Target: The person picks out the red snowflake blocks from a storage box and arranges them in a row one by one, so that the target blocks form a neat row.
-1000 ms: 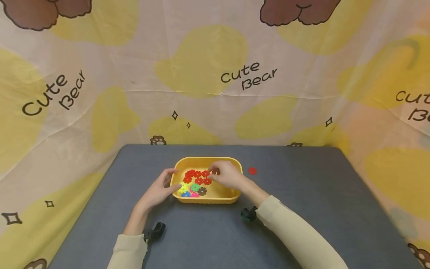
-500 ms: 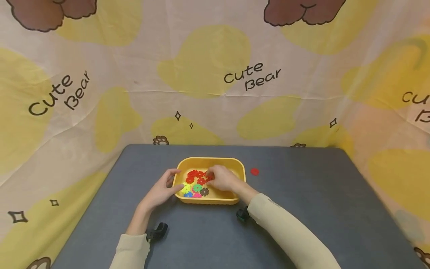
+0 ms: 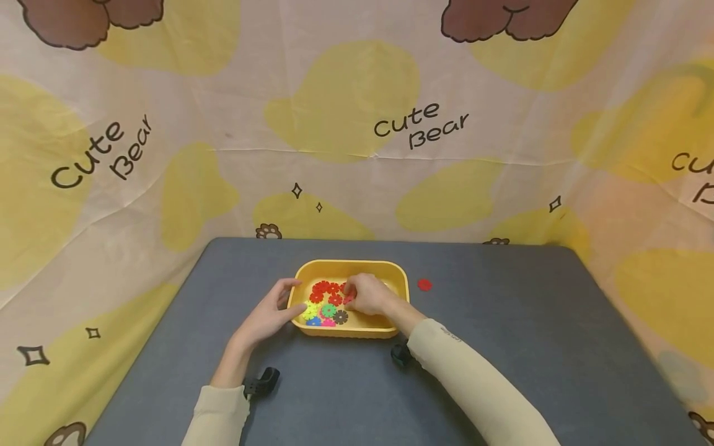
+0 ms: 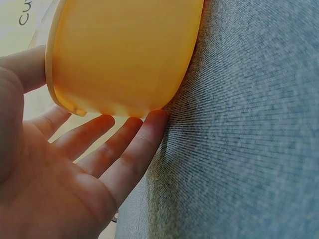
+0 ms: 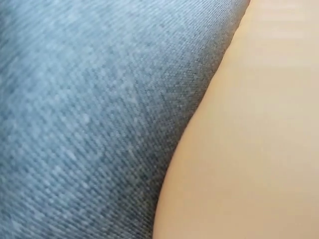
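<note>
In the head view a yellow plastic tray (image 3: 379,332) stands on the table. My left hand (image 3: 271,314) holds its left end, thumb over the rim and fingers along the outside; in the left wrist view the fingertips (image 4: 158,118) touch the outer wall. My right hand (image 3: 370,295) reaches into the tray, thumb and curled fingers around a red snowflake disc (image 3: 349,298), partly hidden. Beside it lie several more red snowflake discs (image 3: 333,299). Nearer the front are yellow (image 3: 310,311), green (image 3: 329,310), blue (image 3: 313,321), pink (image 3: 328,322) and dark brown (image 3: 340,317) ones.
A single red disc (image 3: 424,285) lies on the grey table (image 3: 502,322), right of the tray. Behind the table hangs a printed cloth (image 3: 346,99). Dark wrist-worn devices show below each wrist. The right wrist view holds only table surface and a blurred yellowish surface.
My right hand has lowered slightly into the tray, over the right-hand red discs, then stayed nearly still. The left hand keeps its hold. The whole head view has shifted a little.
</note>
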A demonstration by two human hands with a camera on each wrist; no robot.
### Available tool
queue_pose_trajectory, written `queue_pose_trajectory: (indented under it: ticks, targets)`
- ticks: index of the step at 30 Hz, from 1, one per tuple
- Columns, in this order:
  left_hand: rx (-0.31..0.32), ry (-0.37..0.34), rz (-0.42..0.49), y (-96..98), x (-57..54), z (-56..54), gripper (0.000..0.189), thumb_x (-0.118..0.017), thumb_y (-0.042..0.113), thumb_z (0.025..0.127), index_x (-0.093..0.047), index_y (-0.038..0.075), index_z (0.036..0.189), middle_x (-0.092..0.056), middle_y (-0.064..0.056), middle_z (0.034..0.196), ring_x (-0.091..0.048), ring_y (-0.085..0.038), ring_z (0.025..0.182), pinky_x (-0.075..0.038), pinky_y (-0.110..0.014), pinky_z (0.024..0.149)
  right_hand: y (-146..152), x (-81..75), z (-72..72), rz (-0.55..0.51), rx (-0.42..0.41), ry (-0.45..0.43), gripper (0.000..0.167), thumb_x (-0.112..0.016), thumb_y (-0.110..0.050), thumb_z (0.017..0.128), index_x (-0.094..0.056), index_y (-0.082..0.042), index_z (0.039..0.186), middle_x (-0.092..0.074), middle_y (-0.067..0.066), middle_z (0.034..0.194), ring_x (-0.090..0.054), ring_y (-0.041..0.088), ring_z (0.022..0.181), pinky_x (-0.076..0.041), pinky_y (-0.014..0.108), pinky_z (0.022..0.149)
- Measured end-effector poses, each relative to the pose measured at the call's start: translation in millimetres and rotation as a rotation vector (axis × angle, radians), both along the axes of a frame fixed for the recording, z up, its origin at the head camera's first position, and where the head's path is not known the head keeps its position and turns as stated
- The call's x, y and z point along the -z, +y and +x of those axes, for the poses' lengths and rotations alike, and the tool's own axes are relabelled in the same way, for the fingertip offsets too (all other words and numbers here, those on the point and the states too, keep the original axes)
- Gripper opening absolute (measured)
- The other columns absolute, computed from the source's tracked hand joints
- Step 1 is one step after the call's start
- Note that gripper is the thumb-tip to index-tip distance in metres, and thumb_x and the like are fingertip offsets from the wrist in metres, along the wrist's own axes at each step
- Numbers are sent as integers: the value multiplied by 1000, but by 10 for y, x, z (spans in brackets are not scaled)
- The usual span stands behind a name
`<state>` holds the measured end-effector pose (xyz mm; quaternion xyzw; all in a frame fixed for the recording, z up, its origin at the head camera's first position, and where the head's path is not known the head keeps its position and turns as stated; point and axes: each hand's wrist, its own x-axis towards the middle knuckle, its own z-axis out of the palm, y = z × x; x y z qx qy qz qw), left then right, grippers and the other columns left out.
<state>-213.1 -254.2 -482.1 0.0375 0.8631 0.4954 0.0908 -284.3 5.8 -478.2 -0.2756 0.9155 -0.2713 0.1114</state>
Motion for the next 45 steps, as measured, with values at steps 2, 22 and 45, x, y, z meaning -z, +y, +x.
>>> queue_pose_trajectory:
  ticks: [2, 22, 45]
  targets:
    - [-1, -2, 2, -1, -1, -2, 64, -73, 36, 95, -41, 16, 147, -28, -19, 163, -25, -48, 149, -31, -64, 113, 3, -5, 1, -8, -2, 1, 20, -85, -14, 83, -71, -8, 96, -64, -3, 82, -57, 14, 76, -50, 29, 74]
    - [1, -5, 8, 13, -14, -7, 65, -72, 34, 96, -39, 15, 148, -27, -18, 163, -25, -46, 149, -30, -62, 115, 277, -394, 201, -202, -31, -80, 23, -86, -9, 82, -75, -1, 100, -68, 0, 86, -65, 9, 67, -55, 26, 67]
    - [3, 2, 11, 2, 4, -1, 65, -71, 33, 96, -39, 14, 148, -26, -19, 164, -25, -47, 149, -29, -62, 115, 1309, -655, 364, -366, 167, 6, 27, -86, -11, 82, -75, -6, 106, -63, 5, 97, -68, 16, 75, -59, 31, 64]
